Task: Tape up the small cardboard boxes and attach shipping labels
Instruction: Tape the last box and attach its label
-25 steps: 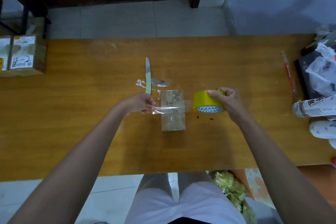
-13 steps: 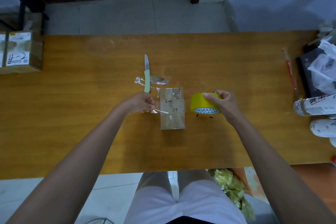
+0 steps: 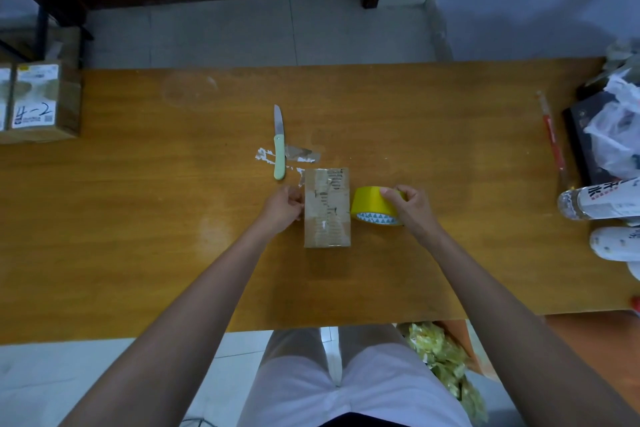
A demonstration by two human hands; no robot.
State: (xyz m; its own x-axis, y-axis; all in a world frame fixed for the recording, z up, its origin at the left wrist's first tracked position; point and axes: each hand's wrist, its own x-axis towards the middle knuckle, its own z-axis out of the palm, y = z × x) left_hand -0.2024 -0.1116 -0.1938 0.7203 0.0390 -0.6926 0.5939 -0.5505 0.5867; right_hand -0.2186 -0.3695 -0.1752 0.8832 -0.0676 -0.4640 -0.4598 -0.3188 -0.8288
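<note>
Mid-tabletop [image 3: 138,218], the small cardboard box [image 3: 327,208] lies flat with its long side running away from the person, and it is right in the thick of the taping step. The left hand [image 3: 282,208] sits against the box's left edge, fingers curled in a pinch, apparently on the free end of clear tape, though the strip itself is too faint to trace. The right hand [image 3: 407,206] curls around the yellow tape roll [image 3: 374,206], which stands just beside the box's right edge, touching or nearly so. So a band looks to be going across the box's middle, not yet cut. The knife [image 3: 278,144] with the pale green handle lies untouched just beyond the box, resting over some torn tape scraps [image 3: 299,154]. As for looks, the box is worn brown card, its top already patchy with shiny old tape and torn print, and no shipping label shows on it. Far left, two labelled boxes [image 3: 34,100] sit at the tabletop's end, seemingly finished. By my reckoning: tape to cut and smooth, then a label to stick.
</note>
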